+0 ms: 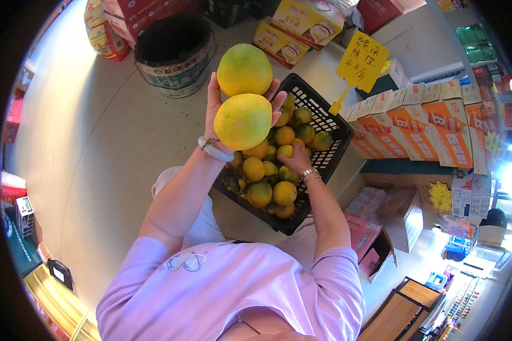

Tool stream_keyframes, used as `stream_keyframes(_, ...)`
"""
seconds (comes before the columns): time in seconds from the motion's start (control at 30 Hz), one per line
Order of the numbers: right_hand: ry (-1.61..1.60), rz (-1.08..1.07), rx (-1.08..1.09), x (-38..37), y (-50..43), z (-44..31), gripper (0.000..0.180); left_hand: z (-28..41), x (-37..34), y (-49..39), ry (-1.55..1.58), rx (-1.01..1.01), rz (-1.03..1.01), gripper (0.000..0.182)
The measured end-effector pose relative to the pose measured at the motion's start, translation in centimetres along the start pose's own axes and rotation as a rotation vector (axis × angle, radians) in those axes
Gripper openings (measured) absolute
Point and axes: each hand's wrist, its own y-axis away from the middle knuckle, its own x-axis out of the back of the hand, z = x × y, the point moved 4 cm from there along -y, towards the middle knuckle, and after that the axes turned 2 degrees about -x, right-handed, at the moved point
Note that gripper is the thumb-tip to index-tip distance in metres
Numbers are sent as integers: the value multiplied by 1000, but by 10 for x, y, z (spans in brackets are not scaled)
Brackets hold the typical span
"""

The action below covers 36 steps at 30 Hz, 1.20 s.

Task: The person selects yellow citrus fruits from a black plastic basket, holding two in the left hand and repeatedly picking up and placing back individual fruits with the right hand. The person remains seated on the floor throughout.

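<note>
My left hand [215, 100] is raised above the crate's left side, palm up, with two large yellow-green citrus fruits resting in it. The nearer fruit [242, 122] sits over the wrist end of the palm, and the farther fruit [244, 70] lies towards the fingers. A black plastic crate [320, 108] stands on the floor before me, holding many smaller orange and greenish citrus fruits [260, 194]. Down in the crate, my right hand [298, 159] has its fingers around a small yellow-orange fruit [285, 151]. Its fingertips are partly hidden among the fruits.
A yellow handwritten sign [360, 62] rises from the crate's far right side. Orange-and-white cartons [426, 123] line the right. A worn bucket [175, 72] stands at far left, beside yellow boxes [281, 42]. An opened pink carton [365, 238] lies near my right elbow.
</note>
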Motion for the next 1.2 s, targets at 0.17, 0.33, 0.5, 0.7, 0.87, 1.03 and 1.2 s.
stream_keyframes(0.17,77,-33,-58,8,9,-14,96,-1,5,-6,4,4,15,102)
stream_keyframes(0.33,-24,69,33,20,12,-17,90,-1,4,-7,-3,3,11,101)
stream_keyframes(0.5,-417,149,-17,38,2,5,76,-2,3,-6,-12,-1,0,101)
stream_keyframes(0.7,-1481,13,-299,46,-9,26,57,-4,1,-5,-5,4,-1,101)
stream_keyframes(0.87,-1757,-66,-352,48,-28,21,67,-3,1,-4,-42,-20,29,100)
stream_keyframes(1.03,-1857,-28,-365,52,-67,6,64,-1,0,-5,-43,-38,22,98)
stream_keyframes(1.2,-1739,223,-272,61,-101,-12,49,-1,0,-6,-33,-51,30,95)
